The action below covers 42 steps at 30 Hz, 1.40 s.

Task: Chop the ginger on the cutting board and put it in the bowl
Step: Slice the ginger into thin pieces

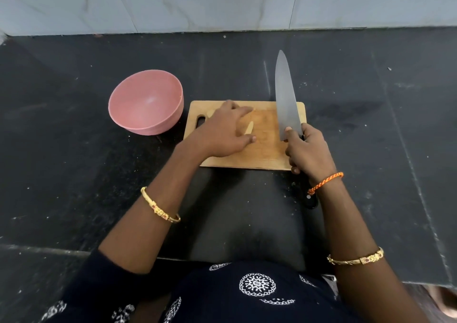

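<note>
Pale ginger [249,127] on the wooden board [267,149], a single slim piece just beside the left hand [226,132], perhaps partly under it. Left grip wide, fingers spread flat over the board, holding nothing clearly. Right hand [308,149] wrapped round the knife [286,97] handle, blade off to the right of the ginger, tip pointing away toward the wall. Pink bowl [146,102] on the dark table [74,174], left of the board, nothing visible inside. Judged: chopping step, no cut pieces evident. Next: pin the ginger with curled fingertips, bring the blade across, slice down clear of the fingers.
</note>
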Each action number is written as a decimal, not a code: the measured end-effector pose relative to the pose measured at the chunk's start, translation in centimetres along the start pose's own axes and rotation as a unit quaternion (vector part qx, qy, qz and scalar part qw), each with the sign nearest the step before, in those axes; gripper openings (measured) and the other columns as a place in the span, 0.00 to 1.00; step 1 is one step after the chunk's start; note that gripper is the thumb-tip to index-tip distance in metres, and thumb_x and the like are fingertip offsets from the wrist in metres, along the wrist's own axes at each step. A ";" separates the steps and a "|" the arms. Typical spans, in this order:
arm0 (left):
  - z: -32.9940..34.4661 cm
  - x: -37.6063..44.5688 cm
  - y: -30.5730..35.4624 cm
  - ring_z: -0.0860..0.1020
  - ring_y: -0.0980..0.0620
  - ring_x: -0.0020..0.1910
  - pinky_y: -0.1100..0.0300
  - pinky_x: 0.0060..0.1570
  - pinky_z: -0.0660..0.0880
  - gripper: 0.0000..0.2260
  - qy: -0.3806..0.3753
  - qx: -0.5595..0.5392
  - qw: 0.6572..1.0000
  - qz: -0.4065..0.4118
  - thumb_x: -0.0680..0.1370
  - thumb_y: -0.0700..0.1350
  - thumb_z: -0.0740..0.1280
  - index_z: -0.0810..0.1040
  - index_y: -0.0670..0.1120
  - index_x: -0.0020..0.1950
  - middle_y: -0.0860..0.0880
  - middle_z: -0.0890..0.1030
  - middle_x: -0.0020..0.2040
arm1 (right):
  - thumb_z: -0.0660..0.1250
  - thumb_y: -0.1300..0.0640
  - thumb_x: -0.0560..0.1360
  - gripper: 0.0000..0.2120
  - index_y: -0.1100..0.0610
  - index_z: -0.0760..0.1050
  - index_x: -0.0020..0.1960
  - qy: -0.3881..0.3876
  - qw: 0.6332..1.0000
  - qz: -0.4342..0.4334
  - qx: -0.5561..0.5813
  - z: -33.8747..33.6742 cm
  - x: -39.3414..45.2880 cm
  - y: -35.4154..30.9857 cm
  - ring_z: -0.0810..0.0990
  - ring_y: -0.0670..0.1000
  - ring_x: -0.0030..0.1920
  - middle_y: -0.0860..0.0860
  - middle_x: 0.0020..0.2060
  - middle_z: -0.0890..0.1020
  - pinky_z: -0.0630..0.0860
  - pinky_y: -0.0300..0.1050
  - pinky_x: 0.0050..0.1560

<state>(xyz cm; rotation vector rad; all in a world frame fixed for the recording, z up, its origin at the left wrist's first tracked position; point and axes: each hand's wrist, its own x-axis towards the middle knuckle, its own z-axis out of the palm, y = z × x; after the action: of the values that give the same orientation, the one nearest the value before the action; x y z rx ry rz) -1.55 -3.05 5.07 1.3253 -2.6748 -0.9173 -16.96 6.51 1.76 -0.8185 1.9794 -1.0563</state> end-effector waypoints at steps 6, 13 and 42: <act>2.9 0.7 1.6 0.74 0.52 0.44 0.61 0.43 0.69 0.11 0.161 0.030 0.980 -0.111 0.75 0.48 0.67 0.77 0.42 0.53 0.45 0.78 0.51 | 0.58 0.50 0.78 0.18 0.67 0.70 0.50 0.009 1.000 0.003 0.020 -0.2 -1.4 0.9 0.67 0.50 0.28 0.55 0.35 0.71 0.67 0.42 0.24; 4.5 1.3 3.2 0.73 0.51 0.42 0.62 0.41 0.72 0.05 0.278 -0.022 0.957 -0.084 0.74 0.40 0.67 0.76 0.40 0.48 0.45 0.74 0.49 | 0.59 0.52 0.77 0.09 0.58 0.69 0.43 0.042 0.999 -0.010 0.025 -0.9 -2.3 1.1 0.67 0.51 0.29 0.54 0.34 0.72 0.68 0.46 0.30; 4.2 3.1 1.7 0.74 0.56 0.43 0.70 0.41 0.71 0.28 0.126 -0.129 0.984 0.003 0.61 0.45 0.80 0.79 0.42 0.59 0.49 0.75 0.50 | 0.51 0.52 0.81 0.13 0.58 0.70 0.48 -0.052 0.989 0.018 -0.138 -0.7 -0.8 -1.2 0.72 0.52 0.32 0.57 0.41 0.75 0.69 0.43 0.27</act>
<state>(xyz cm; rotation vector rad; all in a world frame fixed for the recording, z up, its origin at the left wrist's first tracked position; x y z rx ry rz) -5.90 -2.43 1.78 1.2772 -2.2840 -0.9816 -16.87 6.86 3.31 -0.9608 2.0695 -0.7118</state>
